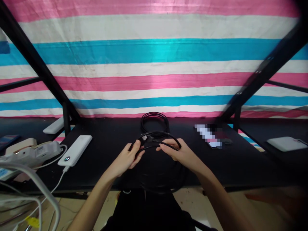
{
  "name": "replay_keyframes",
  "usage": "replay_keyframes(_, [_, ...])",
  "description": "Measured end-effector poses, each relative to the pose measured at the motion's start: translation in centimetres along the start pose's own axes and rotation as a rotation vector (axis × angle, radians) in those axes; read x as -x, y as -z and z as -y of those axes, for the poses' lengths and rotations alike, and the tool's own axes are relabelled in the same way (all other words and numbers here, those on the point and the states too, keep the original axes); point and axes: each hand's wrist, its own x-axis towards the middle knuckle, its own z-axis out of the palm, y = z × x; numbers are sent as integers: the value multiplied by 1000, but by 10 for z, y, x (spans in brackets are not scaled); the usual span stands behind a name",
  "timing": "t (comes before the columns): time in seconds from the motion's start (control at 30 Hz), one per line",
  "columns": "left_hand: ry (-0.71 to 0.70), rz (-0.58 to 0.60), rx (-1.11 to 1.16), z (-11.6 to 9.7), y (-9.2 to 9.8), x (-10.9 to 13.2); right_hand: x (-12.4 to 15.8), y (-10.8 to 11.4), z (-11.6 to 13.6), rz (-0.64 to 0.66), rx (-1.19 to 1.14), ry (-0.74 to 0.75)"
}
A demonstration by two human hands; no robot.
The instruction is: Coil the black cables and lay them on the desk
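A loop of black cable (154, 132) is held between my two hands above the black table. My left hand (130, 155) is closed around its left side, thumb on top. My right hand (179, 152) grips the opposite side, with the cable passing between thumb and fingers. A small connector (144, 138) with a light-coloured end shows near my left fingertips. Just behind the held loop, a second coil of black cable (155, 113) lies on the table. More dark loops seem to hang below my hands, hard to make out against the black surface.
On the left, a white power bank (78, 147) with a plugged-in cable lies beside a white power strip (47, 152). A blurred-out phone (209, 136) is to the right. Farther right sits another white device (286, 144). Black frame bars (45, 69) stand before striped sheeting (154, 29).
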Motion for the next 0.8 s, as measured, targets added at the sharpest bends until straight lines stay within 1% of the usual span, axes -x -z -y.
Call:
replay_keyframes(0.07, [24, 2, -66, -3, -1, -1, 2, 2, 1, 46, 28, -10])
replay_keyframes(0.13, [-15, 23, -145, -4, -3, -2, 3, 2, 1, 63, 63, -10])
replay_keyframes(0.2, [-70, 81, -217, -4, -5, -3, 3, 2, -1, 72, 98, -11])
replay_keyframes(0.27, [-79, 109, -246, -4, -6, -3, 2, 2, -2, 81, 105, -5])
replay_keyframes(0.33, [-81, 84, -207, -5, -4, -3, 1, 4, -3, 64, 82, -4])
replay_keyframes(0.4, [-94, 74, -105, -7, -1, -2, -1, 8, -5, 27, 31, -7])
replay_keyframes(0.53, [-116, 198, 145, -9, 3, 2, -3, 13, -13, -42, -79, -10])
replay_keyframes(0.6, [-112, 225, 206, -9, 2, 4, -3, 13, -17, -57, -111, -16])
replay_keyframes(0.7, [-75, 194, 195, -9, 1, 5, 0, 12, -16, -27, -142, -24])
replay_keyframes(0.8, [-80, 119, 88, -10, 2, 5, 5, 10, -10, 24, -99, -13])
